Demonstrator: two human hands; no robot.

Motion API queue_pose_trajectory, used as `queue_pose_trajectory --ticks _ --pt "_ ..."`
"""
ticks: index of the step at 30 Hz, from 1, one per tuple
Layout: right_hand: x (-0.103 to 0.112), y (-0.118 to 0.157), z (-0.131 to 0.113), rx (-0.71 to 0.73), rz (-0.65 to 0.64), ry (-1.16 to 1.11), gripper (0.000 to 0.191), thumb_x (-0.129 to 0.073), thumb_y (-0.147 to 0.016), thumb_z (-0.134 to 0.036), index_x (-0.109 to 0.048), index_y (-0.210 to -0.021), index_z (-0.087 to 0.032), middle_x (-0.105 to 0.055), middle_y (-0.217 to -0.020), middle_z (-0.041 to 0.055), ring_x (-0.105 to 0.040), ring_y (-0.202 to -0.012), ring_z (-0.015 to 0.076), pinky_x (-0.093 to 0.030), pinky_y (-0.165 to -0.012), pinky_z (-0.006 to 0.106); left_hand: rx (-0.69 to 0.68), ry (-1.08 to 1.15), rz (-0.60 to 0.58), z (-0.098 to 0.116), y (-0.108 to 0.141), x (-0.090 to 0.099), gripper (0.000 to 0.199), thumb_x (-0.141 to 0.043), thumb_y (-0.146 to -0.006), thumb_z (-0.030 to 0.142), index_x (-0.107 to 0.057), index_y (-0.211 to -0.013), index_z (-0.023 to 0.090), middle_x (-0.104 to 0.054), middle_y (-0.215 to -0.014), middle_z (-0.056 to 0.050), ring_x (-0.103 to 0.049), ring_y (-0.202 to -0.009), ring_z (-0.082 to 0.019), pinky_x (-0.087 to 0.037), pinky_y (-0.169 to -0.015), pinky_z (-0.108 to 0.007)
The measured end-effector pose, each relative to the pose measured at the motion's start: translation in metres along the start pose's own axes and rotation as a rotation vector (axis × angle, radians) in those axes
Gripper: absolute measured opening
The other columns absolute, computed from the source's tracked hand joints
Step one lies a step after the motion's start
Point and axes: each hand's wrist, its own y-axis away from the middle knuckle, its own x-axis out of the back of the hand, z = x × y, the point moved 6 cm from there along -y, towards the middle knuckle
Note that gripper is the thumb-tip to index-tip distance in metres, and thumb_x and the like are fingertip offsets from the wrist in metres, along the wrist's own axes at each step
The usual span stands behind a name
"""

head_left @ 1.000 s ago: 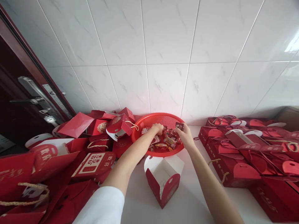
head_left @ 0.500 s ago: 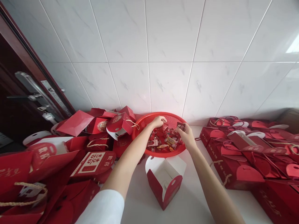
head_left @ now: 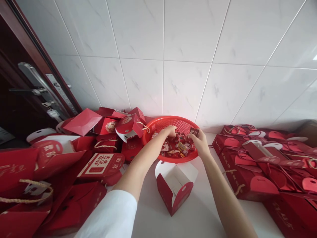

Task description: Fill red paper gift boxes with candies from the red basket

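A red plastic basket [head_left: 170, 161] with mesh sides stands against the wall, holding many small wrapped candies [head_left: 183, 147] in red and yellow wrappers. My left hand [head_left: 170, 131] reaches into its far side with fingers curled down among the candies; what they grip is hidden. At the basket's right side my right hand [head_left: 201, 141] is closed on a dark red candy packet [head_left: 194, 132], pinched between thumb and fingers. In front of the basket, between my forearms, sits an open red gift box [head_left: 174, 188] with a white inside and its flaps spread.
Red gift boxes with rope handles [head_left: 104, 167] are heaped on the left. Rows of closed red boxes [head_left: 244, 172] stand on the right. Behind the white table [head_left: 198, 211] rises a tiled wall [head_left: 183, 86]. A dark door with a metal handle [head_left: 37, 89] is at far left.
The view has shifted slightly. My left hand has moved a little lower among the candies. My right hand still holds the dark red packet at the basket's right side.
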Motion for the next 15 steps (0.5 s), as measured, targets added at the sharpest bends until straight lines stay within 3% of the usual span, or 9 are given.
queue_pose_trajectory --ticks 3,5,11,15 --pt "0.000 0.000 0.000 -0.004 -0.013 0.009 0.021 -0.068 -0.062 -0.030 -0.051 -0.073 -0.023 -0.055 -0.064 -0.0053 -0.051 -0.063 0.0154 -0.042 -0.060 0.029 -0.020 0.020 -0.034 0.004 0.000 -0.001 0.031 -0.069 -0.059 0.008 -0.079 -0.087 0.019 -0.078 -0.090 -0.008 -0.072 -0.084 -0.025 -0.055 -0.071 -0.028" --pt "-0.001 0.001 -0.001 -0.012 -0.022 0.003 0.022 -0.068 -0.062 -0.030 -0.052 -0.074 -0.023 -0.058 -0.067 -0.0044 -0.054 -0.066 0.0166 -0.045 -0.062 0.030 -0.044 0.050 -0.014 0.004 0.000 0.000 0.021 -0.064 -0.060 0.005 -0.077 -0.070 0.018 -0.076 -0.076 -0.005 -0.071 -0.076 -0.022 -0.054 -0.068 -0.026" --pt "0.000 0.003 -0.001 -0.048 -0.033 0.016 0.023 -0.067 -0.065 -0.032 -0.055 -0.082 -0.023 -0.065 -0.074 -0.0014 -0.061 -0.070 0.0195 -0.049 -0.067 0.033 -0.102 0.204 0.168 -0.003 -0.003 0.015 0.033 -0.054 -0.067 -0.002 -0.078 -0.077 0.020 -0.078 -0.093 -0.002 -0.069 -0.086 -0.016 -0.052 -0.075 -0.023" --pt "0.000 0.002 -0.002 -0.037 -0.005 0.013 0.021 -0.065 -0.063 -0.034 -0.054 -0.078 -0.023 -0.063 -0.071 -0.0019 -0.058 -0.068 0.0181 -0.048 -0.065 0.032 -0.127 0.287 0.223 -0.005 -0.004 0.020 0.033 -0.055 -0.071 -0.002 -0.078 -0.078 0.019 -0.079 -0.094 -0.002 -0.070 -0.090 -0.016 -0.052 -0.080 -0.024"
